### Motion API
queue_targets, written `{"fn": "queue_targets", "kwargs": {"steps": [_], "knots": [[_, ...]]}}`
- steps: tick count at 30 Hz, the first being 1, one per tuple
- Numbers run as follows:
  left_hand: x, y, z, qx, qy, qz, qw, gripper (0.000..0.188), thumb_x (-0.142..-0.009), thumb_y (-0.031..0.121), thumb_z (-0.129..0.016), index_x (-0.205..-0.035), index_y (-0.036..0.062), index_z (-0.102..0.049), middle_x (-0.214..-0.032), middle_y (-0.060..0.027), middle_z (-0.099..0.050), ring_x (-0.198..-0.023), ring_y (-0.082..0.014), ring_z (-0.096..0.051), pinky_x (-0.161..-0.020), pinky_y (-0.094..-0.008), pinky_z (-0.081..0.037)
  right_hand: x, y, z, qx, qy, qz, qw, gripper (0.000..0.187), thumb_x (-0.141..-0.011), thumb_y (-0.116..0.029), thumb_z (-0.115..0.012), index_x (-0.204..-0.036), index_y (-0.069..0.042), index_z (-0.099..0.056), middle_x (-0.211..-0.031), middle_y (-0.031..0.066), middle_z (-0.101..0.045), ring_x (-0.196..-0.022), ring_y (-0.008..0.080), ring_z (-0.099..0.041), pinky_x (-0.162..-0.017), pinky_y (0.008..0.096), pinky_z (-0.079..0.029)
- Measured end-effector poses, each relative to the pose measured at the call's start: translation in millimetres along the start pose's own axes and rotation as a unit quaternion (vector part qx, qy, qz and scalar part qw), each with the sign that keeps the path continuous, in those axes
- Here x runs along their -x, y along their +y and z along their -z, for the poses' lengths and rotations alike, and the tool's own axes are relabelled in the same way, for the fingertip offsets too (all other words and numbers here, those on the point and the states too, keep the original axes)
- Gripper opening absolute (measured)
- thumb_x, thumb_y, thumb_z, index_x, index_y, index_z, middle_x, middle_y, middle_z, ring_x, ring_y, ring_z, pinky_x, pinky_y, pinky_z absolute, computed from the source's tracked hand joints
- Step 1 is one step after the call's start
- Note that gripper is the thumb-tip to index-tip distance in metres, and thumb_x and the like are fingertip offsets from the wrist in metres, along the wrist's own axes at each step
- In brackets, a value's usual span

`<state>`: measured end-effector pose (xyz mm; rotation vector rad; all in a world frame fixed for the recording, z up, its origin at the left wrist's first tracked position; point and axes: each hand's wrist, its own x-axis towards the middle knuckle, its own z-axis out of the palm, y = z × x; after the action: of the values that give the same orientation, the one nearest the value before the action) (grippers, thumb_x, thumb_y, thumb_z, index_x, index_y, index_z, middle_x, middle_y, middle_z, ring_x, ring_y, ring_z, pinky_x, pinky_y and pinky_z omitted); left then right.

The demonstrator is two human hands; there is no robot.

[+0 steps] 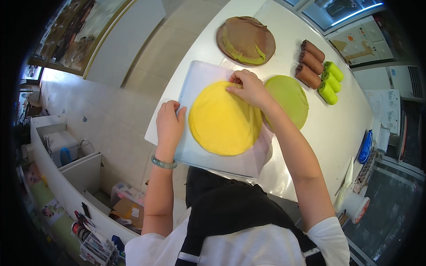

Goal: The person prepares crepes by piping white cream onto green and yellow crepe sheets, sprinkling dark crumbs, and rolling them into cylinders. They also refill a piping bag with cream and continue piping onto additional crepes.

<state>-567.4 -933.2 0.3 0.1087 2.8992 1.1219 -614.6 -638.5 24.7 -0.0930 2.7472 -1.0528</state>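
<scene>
A round yellow crepe (224,122) lies flat on a pale translucent cutting board (202,77) at the near edge of the white counter (337,128). My left hand (169,123) rests on the board at the crepe's left rim, fingers curled down. My right hand (249,88) pinches the crepe's far edge between fingers and thumb. A round green crepe (290,97) lies on the counter just right of the board, partly behind my right forearm.
A stack of brown and green crepes (245,40) sits at the far side. Three brown rolls (309,63) and three green rolls (330,82) lie at the right. A blue object (365,147) and a white cup (357,206) stand near the right edge.
</scene>
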Motion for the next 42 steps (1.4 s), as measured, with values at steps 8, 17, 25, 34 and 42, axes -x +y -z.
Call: {"fn": "queue_targets", "kwargs": {"steps": [8, 17, 25, 34, 42], "knots": [[43.8, 13.8, 16.1, -0.044, 0.088, -0.075, 0.992, 0.023, -0.093, 0.010, -0.073, -0.112, -0.0003, -0.065, -0.111, -0.0160, -0.064, -0.105, -0.0359, -0.061, -0.091, -0.0455, -0.050, 15.6, -16.3, -16.1, -0.055, -0.012, 0.069, 0.996, 0.020, -0.090, -0.016, -0.079, -0.106, -0.006, -0.072, -0.101, 0.0070, -0.066, -0.093, 0.0214, -0.067, -0.084, 0.0340, -0.055], [-7.7, 56.5, -8.8, 0.059, 0.036, -0.185, 0.980, 0.013, -0.085, 0.004, -0.076, -0.098, 0.0062, -0.074, -0.104, -0.0081, -0.064, -0.102, -0.0309, -0.059, -0.090, -0.0412, -0.050, 20.9, -23.5, -20.4, -0.021, 0.044, 0.147, 0.988, 0.014, -0.088, -0.008, -0.078, -0.100, -0.006, -0.071, -0.098, 0.0064, -0.065, -0.091, 0.0226, -0.066, -0.081, 0.0341, -0.055], [-17.8, 56.1, -26.5, 0.047, 0.017, -0.198, 0.979, 0.015, -0.085, 0.005, -0.077, -0.100, 0.0067, -0.074, -0.103, -0.0084, -0.064, -0.101, -0.0303, -0.060, -0.091, -0.0405, -0.050, 19.5, -18.4, -23.0, 0.003, 0.055, 0.207, 0.977, 0.015, -0.086, -0.005, -0.077, -0.095, -0.004, -0.065, -0.097, 0.0082, -0.063, -0.095, 0.0284, -0.061, -0.084, 0.0380, -0.052], [-17.2, 69.5, -18.5, 0.012, -0.055, -0.285, 0.957, 0.019, -0.083, 0.008, -0.079, -0.100, 0.0053, -0.070, -0.103, -0.0074, -0.065, -0.099, -0.0305, -0.061, -0.089, -0.0443, -0.050, 45.3, -12.1, -8.4, 0.004, 0.040, 0.251, 0.967, 0.026, -0.079, -0.009, -0.081, -0.101, -0.012, -0.067, -0.103, 0.0046, -0.066, -0.105, 0.0279, -0.061, -0.097, 0.0421, -0.045], [5.0, 72.7, -2.8, 0.038, -0.045, -0.258, 0.964, 0.024, -0.082, 0.007, -0.079, -0.104, 0.0061, -0.070, -0.097, -0.0092, -0.067, -0.094, -0.0302, -0.064, -0.086, -0.0432, -0.052, 61.2, -7.0, 23.5, 0.026, -0.016, 0.276, 0.961, 0.017, -0.084, -0.017, -0.082, -0.098, -0.013, -0.073, -0.103, 0.0038, -0.070, -0.103, 0.0272, -0.065, -0.090, 0.0385, -0.049]]}}
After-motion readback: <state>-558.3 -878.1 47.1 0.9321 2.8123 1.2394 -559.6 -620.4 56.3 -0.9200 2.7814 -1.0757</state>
